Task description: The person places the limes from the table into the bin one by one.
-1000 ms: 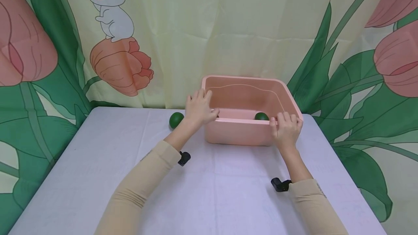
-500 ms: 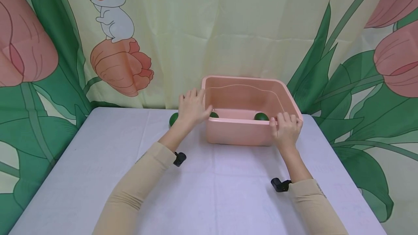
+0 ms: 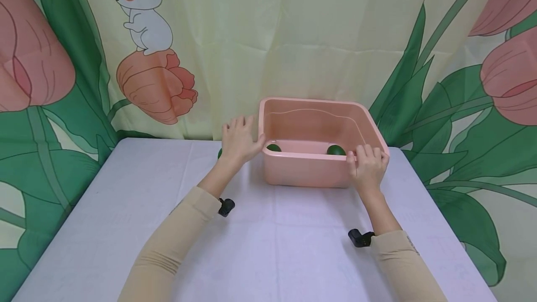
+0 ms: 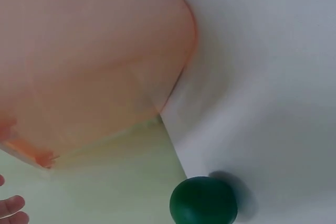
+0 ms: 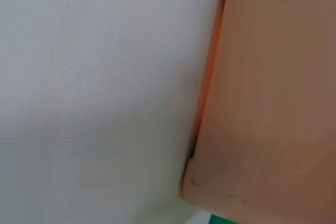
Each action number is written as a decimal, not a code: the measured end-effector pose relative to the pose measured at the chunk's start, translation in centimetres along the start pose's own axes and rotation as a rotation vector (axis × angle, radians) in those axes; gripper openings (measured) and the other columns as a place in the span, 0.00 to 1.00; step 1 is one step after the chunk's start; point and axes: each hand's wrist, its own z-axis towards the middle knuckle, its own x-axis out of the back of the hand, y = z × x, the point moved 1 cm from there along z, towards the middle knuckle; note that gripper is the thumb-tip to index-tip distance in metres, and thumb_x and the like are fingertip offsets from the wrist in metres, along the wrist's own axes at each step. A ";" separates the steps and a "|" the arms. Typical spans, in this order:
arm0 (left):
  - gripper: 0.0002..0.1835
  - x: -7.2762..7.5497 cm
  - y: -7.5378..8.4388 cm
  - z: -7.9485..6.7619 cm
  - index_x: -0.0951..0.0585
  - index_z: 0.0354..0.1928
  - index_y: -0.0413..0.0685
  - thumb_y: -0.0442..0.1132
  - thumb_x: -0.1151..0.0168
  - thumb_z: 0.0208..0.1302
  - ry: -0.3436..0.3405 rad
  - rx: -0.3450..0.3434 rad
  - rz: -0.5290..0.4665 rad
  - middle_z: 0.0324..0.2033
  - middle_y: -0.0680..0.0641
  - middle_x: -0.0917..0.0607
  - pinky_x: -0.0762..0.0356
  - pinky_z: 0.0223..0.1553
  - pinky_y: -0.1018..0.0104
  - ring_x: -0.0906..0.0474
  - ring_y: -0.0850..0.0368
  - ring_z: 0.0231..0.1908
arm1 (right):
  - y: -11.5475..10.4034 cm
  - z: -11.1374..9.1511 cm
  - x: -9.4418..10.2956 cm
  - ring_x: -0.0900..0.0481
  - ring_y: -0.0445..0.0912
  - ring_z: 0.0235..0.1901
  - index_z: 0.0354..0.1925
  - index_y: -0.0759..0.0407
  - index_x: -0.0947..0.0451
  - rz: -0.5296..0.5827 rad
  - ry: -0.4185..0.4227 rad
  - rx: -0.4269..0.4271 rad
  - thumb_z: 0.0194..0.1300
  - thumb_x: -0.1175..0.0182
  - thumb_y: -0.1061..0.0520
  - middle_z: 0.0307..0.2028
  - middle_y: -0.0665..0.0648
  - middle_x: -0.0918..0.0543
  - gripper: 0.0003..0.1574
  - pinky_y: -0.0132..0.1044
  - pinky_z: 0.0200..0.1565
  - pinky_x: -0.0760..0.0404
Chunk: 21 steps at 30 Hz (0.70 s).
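Note:
A pink plastic bin (image 3: 308, 169) stands at the far side of the table, two dark green balls inside it: one ball (image 3: 336, 150) towards the right, another ball (image 3: 274, 147) at the left. My right hand (image 3: 368, 167) grips the front rim near the right corner, fingers curled over the edge. Just left of the bin is my left hand (image 3: 240, 142), fingers extended and nothing held; its thumb lies close to the bin's left front corner, contact unclear. A third green ball (image 4: 203, 201) sits on the table, mostly hidden behind the left hand in the head view.
A white cloth covers the table (image 3: 293, 246). Directly behind it hangs a curtain (image 3: 226, 59) printed with tulips and a rabbit. Small black wrist cameras are strapped to both forearms.
My left hand has let go of the bin's left rim and moved left, baring the left ball inside and covering the one outside. The right hand and bin stay put.

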 end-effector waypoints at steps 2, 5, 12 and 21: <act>0.28 0.0 -0.2 0.0 0.32 0.54 0.47 0.57 0.54 0.57 0.003 0.007 0.001 0.45 0.44 0.28 0.41 0.47 0.51 0.34 0.47 0.46 | -0.1 0.0 0.1 0.35 0.61 0.31 0.25 0.66 0.32 0.000 -0.003 -0.003 0.61 0.60 0.47 0.26 0.66 0.28 0.23 0.57 0.43 0.44; 0.29 0.1 -0.5 -0.1 0.32 0.55 0.47 0.57 0.53 0.57 0.004 0.025 -0.005 0.46 0.43 0.28 0.41 0.48 0.51 0.34 0.46 0.47 | -0.1 0.0 0.1 0.34 0.61 0.32 0.26 0.66 0.32 -0.003 -0.011 -0.007 0.62 0.61 0.46 0.26 0.66 0.27 0.25 0.57 0.43 0.44; 0.30 -0.1 -1.3 -0.5 0.32 0.57 0.48 0.58 0.53 0.57 0.024 0.072 -0.028 0.48 0.42 0.29 0.42 0.49 0.50 0.35 0.46 0.48 | -0.1 0.1 0.1 0.35 0.60 0.30 0.25 0.66 0.32 -0.005 0.002 0.002 0.63 0.62 0.46 0.25 0.66 0.28 0.26 0.57 0.42 0.44; 0.31 -0.4 -2.3 -1.0 0.33 0.57 0.46 0.58 0.51 0.56 0.019 0.095 0.013 0.47 0.41 0.29 0.41 0.51 0.49 0.35 0.45 0.49 | -0.3 0.1 0.4 0.34 0.61 0.31 0.26 0.66 0.31 0.000 -0.030 -0.005 0.59 0.57 0.51 0.26 0.66 0.28 0.19 0.58 0.43 0.44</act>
